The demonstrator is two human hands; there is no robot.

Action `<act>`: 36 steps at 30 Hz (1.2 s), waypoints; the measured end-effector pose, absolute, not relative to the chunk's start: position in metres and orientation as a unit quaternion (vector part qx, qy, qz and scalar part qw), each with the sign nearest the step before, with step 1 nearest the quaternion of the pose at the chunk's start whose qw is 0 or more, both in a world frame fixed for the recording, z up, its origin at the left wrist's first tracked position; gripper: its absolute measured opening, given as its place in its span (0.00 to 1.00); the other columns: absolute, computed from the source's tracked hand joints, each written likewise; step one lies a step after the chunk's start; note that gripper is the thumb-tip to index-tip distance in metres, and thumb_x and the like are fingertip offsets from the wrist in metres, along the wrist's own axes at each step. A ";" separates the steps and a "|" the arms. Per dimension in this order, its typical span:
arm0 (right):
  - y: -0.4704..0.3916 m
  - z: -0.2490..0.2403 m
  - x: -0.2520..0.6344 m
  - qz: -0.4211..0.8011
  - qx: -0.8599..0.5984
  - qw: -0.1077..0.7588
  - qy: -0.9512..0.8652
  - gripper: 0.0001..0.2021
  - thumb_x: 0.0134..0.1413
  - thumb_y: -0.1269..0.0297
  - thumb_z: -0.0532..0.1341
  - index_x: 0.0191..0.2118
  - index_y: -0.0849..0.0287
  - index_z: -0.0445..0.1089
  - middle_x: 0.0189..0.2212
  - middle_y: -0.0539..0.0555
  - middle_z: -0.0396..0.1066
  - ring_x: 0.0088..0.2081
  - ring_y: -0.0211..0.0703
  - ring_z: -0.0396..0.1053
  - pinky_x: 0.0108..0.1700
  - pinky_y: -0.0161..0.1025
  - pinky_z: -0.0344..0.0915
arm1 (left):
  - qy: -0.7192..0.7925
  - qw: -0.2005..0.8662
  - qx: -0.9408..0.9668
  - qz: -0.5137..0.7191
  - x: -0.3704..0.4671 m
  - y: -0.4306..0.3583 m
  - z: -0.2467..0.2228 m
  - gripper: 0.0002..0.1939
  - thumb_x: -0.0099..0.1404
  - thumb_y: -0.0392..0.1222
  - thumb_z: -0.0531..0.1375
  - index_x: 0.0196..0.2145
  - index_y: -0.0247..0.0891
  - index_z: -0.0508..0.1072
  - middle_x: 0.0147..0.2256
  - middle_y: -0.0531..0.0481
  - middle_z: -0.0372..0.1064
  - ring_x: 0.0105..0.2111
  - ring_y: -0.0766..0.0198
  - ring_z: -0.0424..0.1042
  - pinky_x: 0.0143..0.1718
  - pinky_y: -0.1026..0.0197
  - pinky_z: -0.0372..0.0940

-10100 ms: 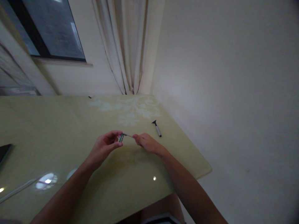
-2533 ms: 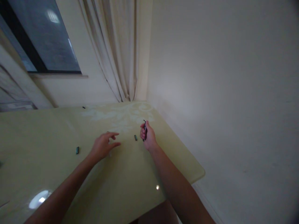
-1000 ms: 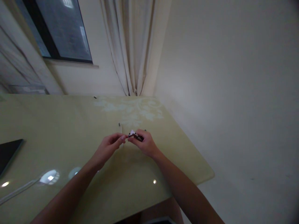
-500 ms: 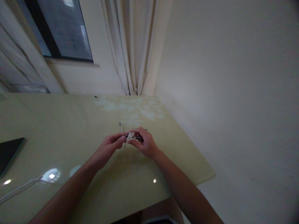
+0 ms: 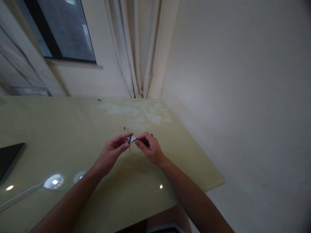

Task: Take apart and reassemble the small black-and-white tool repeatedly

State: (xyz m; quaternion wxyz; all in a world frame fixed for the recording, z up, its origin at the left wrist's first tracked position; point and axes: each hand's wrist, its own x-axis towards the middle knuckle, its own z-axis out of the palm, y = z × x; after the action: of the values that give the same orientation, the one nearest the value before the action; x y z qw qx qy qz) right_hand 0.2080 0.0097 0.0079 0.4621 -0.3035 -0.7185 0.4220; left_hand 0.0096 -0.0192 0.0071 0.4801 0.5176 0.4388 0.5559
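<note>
Between my two hands, over the middle of the table, is a small black-and-white object (image 5: 132,139); its details are too small to make out. My left hand (image 5: 112,152) pinches its left side between thumb and fingers. At its right end, my right hand (image 5: 150,149) has thumb and forefinger pressed together on it. Something dark lies inside my right hand, mostly hidden by the fingers, and a dark green tip (image 5: 152,135) shows just behind them. A thin white stick with a grey end (image 5: 125,129) lies on the table behind my left fingertips, partly covered.
The pale green glossy table (image 5: 60,129) has its right edge beside a white wall. A dark flat device (image 5: 11,158) lies at the far left, with a white cable (image 5: 21,197) nearer me. A small black piece (image 5: 99,99) sits at the back edge.
My left fingers have spread further around the small object, which now shows more openly. My right thumb and forefinger have closed together at its right end.
</note>
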 end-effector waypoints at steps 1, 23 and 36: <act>0.010 0.008 0.208 0.423 -0.305 0.460 -0.719 0.16 0.66 0.47 0.63 0.40 0.56 0.69 0.28 0.49 0.67 0.29 0.38 0.62 0.32 0.36 0.58 | 0.441 0.475 0.517 0.560 0.010 -0.019 0.007 0.26 0.56 0.53 0.74 0.51 0.43 0.84 0.41 0.46 0.80 0.37 0.61 0.73 0.40 0.60 0.70; 0.009 0.007 0.211 0.420 -0.305 0.450 -0.727 0.17 0.64 0.45 0.64 0.38 0.56 0.71 0.28 0.50 0.68 0.28 0.38 0.61 0.32 0.37 0.58 | 0.442 0.377 0.573 0.578 0.011 -0.024 0.014 0.18 0.58 0.46 0.73 0.47 0.44 0.85 0.30 0.52 0.73 0.32 0.64 0.71 0.35 0.62 0.68; 0.008 0.009 0.212 0.485 -0.281 0.455 -0.691 0.18 0.60 0.45 0.68 0.35 0.57 0.72 0.29 0.52 0.74 0.29 0.39 0.67 0.34 0.38 0.62 | 0.419 0.365 0.609 0.566 0.008 -0.026 0.016 0.17 0.59 0.44 0.72 0.47 0.46 0.86 0.29 0.53 0.72 0.31 0.64 0.71 0.36 0.61 0.68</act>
State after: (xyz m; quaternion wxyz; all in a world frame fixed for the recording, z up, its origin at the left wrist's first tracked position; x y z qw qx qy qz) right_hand 0.2116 0.0077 0.0087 0.4555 -0.2815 -0.6912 0.4854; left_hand 0.0084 -0.0259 0.0159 0.3651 0.6089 0.4192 0.5659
